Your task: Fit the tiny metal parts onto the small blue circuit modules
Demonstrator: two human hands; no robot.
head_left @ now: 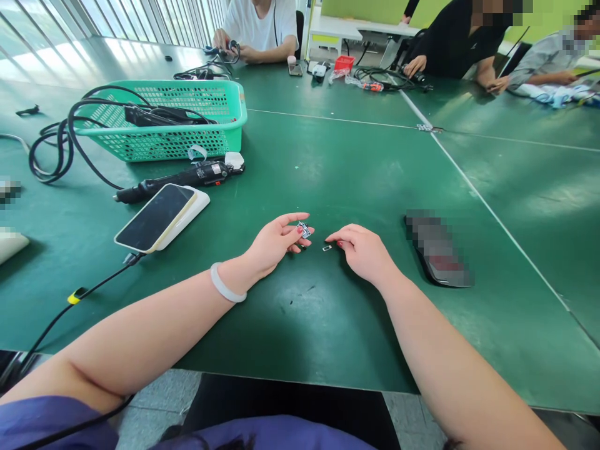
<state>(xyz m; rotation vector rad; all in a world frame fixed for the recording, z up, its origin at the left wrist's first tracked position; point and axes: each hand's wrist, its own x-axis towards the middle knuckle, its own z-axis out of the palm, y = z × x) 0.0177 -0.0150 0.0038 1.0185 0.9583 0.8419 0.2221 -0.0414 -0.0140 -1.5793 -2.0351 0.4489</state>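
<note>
In the head view my left hand (272,242) is closed round a small cluster of silvery metal parts (304,230), held between thumb and fingers just above the table. The parts are too small to name exactly. My right hand (364,251) is beside it, palm down, its index finger stretched out and the other fingers curled under. Just below that fingertip a small pale rectangular frame-like piece (327,248) lies on the green table (290,337). Whether the finger touches it I cannot tell. Nothing shows in my right hand.
A phone (157,217) rests tilted on a white stand to the left. Behind it are a black powered screwdriver (182,178) and a green basket (169,142) with cables. A dark, partly blurred object (434,250) lies right. Several people sit across the table.
</note>
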